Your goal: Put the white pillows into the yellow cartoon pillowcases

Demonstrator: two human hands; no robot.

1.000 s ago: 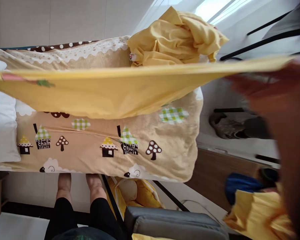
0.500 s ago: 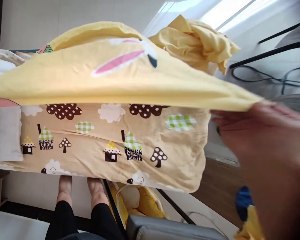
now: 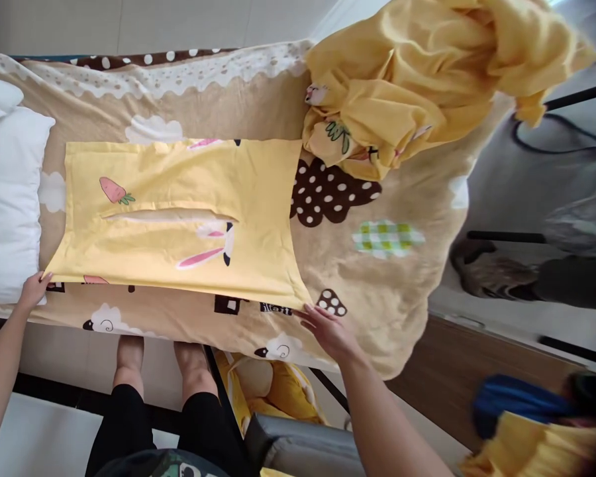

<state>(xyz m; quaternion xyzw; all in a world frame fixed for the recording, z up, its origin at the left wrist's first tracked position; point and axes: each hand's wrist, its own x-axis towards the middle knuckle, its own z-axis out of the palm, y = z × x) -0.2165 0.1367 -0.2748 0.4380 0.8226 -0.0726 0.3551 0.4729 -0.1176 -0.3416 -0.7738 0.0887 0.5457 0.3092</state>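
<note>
A yellow pillowcase (image 3: 149, 245) printed with rabbits and a carrot is spread over a beige patterned blanket (image 3: 328, 258). A long slit gapes along its middle. My left hand (image 3: 34, 290) pinches the near left corner, close to a white pillow (image 3: 12, 199). At the near right corner, my right hand (image 3: 330, 326) has its thumb and finger closed on the cloth, the other fingers stretched out over the blanket. The near edge is pulled taut between both hands, while the far edge rests on the blanket.
Crumpled yellow fabric (image 3: 427, 93) is heaped at the far right of the bed. A grey padded seat (image 3: 302, 447) stands by my legs, with a yellow bundle (image 3: 273, 387) under the bed edge. On the right are a cat (image 3: 481, 271) and a dark cable (image 3: 576, 129).
The pillowcase has come down from a raised, billowing position and now lies mostly flat. My right hand has moved left and away from the camera; my left hand has come into view.
</note>
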